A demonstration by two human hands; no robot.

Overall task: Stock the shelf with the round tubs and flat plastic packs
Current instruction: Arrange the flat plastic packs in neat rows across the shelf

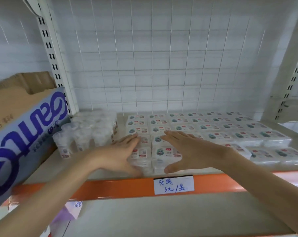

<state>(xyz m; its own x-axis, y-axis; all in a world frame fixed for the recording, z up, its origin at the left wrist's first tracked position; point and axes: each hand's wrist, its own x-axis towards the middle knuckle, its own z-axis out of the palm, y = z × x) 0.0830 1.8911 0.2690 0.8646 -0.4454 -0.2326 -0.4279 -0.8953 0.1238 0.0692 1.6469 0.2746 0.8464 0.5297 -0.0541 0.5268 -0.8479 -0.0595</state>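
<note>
The front packs (pixel 159 152) on the shelf (pixel 110 185) are bracketed by the left hand (pixel 120 151) and right hand (pixel 189 151), both held flat with fingers straight; tubs (pixel 86 132) are stood just left.

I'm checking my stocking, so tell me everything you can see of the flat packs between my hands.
The stack of flat packs lies at the front of the shelf, behind the orange strip and price tag. They look like clear plastic over white contents, each topped by a teal picture and red label, two side by side, several high. The left hand presses its left side, the right hand its right, fingers straight.
</note>
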